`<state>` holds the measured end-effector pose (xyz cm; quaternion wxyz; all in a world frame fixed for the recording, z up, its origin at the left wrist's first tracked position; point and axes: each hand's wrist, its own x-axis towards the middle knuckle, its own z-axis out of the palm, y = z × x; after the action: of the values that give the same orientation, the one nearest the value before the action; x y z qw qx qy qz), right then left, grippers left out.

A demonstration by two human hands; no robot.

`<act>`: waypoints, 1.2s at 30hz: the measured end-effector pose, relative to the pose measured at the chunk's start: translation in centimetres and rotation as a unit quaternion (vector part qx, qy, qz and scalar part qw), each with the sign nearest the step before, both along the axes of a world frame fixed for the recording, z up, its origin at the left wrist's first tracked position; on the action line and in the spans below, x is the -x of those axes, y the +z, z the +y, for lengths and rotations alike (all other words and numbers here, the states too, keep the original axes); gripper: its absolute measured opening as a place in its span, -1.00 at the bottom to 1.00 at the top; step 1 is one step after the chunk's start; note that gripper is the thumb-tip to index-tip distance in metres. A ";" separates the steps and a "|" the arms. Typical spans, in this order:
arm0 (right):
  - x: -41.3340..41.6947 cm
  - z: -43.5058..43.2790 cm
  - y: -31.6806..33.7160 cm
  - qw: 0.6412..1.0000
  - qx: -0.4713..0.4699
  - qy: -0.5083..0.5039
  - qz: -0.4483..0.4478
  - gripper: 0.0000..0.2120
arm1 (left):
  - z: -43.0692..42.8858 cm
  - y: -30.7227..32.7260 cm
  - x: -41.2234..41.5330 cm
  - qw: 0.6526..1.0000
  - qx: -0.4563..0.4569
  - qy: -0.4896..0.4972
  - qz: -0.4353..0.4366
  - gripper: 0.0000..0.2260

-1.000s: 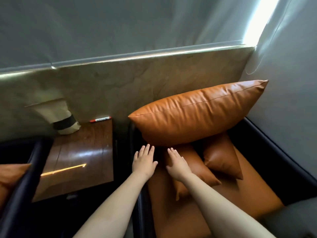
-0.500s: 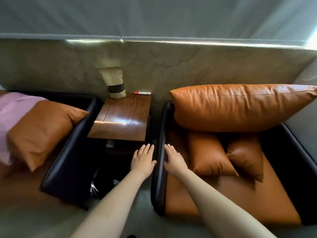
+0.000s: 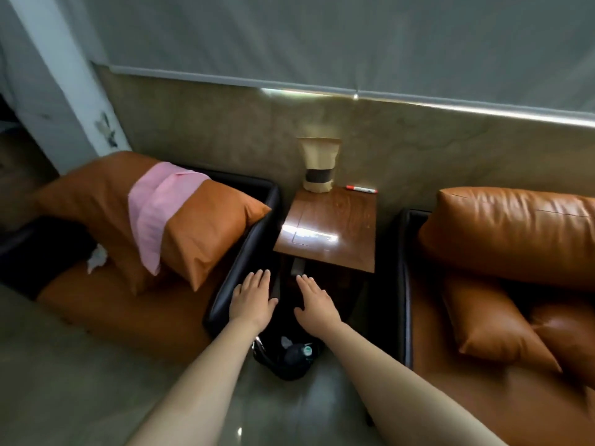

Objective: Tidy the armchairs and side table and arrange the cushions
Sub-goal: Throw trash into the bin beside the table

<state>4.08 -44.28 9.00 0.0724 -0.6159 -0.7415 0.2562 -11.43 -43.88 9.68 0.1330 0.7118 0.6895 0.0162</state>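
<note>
Left hand (image 3: 252,302), right hand (image 3: 314,304): flat, fingers together, empty. A careless sweep could topple the paper bag (image 3: 318,165) at the back edge of the side table (image 3: 338,226) and roll the marker (image 3: 361,189) off.

dim, soft-focus wide-angle view, bent edges, glare streak on the side table (image 3: 325,235)

Wooden table (image 3: 335,220): paper pouch (image 3: 318,165) upright, red marker (image 3: 361,189) at its back edge. Left of it, large orange cushion (image 3: 209,233) under pink cloth (image 3: 161,214); right, three orange cushions (image 3: 515,233).
</note>
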 end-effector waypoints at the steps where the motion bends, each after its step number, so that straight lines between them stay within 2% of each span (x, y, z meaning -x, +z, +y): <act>1: 2.3 0.0 0.0 1.000 -0.001 0.009 0.003 -0.31 | 0.1 0.2 2.3 1.000 -0.001 0.007 0.002 -0.39; 6: 10.3 2.4 1.6 0.999 -0.014 0.023 0.017 -0.30 | 1.4 1.2 10.7 0.999 -0.022 0.026 0.005 -0.39; 13: 16.4 8.8 2.7 0.999 -0.032 0.008 0.016 -0.31 | 5.1 0.4 17.0 0.999 -0.025 0.022 -0.011 -0.40; 19: 22.2 16.8 2.2 0.999 -0.033 0.011 0.030 -0.31 | 13.7 0.6 22.4 0.999 -0.037 -0.004 -0.007 -0.39; 27: 29.5 27.7 1.7 0.999 -0.019 0.029 0.029 -0.30 | 25.1 1.7 30.6 0.999 -0.036 0.029 -0.013 -0.40; 36: 38.0 32.6 -0.4 0.998 0.001 0.057 0.009 -0.32 | 30.9 -0.7 38.1 1.000 -0.003 0.017 0.003 -0.39</act>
<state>-33.95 -11.67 8.63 0.0632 -0.5706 -0.7743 0.2663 -49.55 -12.95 8.95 0.1285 0.7005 0.7017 0.0181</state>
